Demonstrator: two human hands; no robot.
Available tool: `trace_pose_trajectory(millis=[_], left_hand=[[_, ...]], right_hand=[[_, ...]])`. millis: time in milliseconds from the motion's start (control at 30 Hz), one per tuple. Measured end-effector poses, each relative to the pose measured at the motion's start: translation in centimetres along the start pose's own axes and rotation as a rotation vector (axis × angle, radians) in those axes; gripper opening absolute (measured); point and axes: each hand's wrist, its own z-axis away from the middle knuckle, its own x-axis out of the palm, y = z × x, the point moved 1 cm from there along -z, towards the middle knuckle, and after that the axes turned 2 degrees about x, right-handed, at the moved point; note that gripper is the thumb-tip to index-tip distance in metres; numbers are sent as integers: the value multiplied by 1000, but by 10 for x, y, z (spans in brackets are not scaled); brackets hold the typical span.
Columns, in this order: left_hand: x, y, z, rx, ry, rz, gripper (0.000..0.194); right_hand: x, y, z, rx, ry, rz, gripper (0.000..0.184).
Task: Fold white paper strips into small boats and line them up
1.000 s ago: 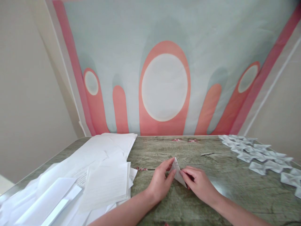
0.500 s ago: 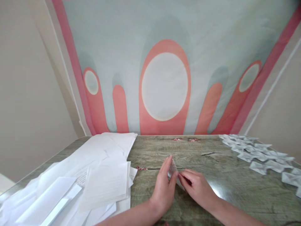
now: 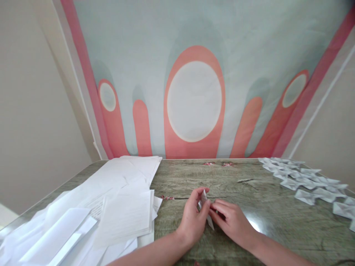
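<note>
Between my two hands a small piece of folded paper [image 3: 210, 221] is held tilted above the table, its pointed ends showing at top and bottom. My left hand [image 3: 193, 218] grips its left side, thumb on the near face and fingers curled behind. Thumb and fingertips of my right hand [image 3: 232, 218] pinch the paper's right edge. Much of the paper is covered by the fingers, so its exact fold cannot be made out.
A spread of loose white sheets [image 3: 122, 218] covers the table's left side, some with printed lines. Several folded paper pieces [image 3: 302, 181] lie in rows at the right. The wood-patterned table [image 3: 177, 177] meets a wall with a pink and grey-green printed covering [image 3: 194, 147].
The folded paper has turned to a narrower, more edge-on angle. My left fingers straightened along it, then curled over its top again. My right hand has stayed at its right edge.
</note>
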Motion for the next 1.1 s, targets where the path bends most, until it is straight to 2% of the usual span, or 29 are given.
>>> trace_pose_trajectory(millis=[333, 633, 900, 1100], left_hand=[[-4, -5, -5, -48, -98, 266, 26], [-6, -6, -9, -83, -127, 272, 28], [-11, 8, -8, 95, -248, -208, 42], [-14, 4, -4, 173, -302, -535, 46]], right_hand=[[-7, 1, -8, 50, -22, -130, 25], [-8, 3, -9, 97, -11, -159, 21], [-8, 17, -9, 80, 44, -25, 18], [-11, 30, -10, 59, 44, 34, 19]])
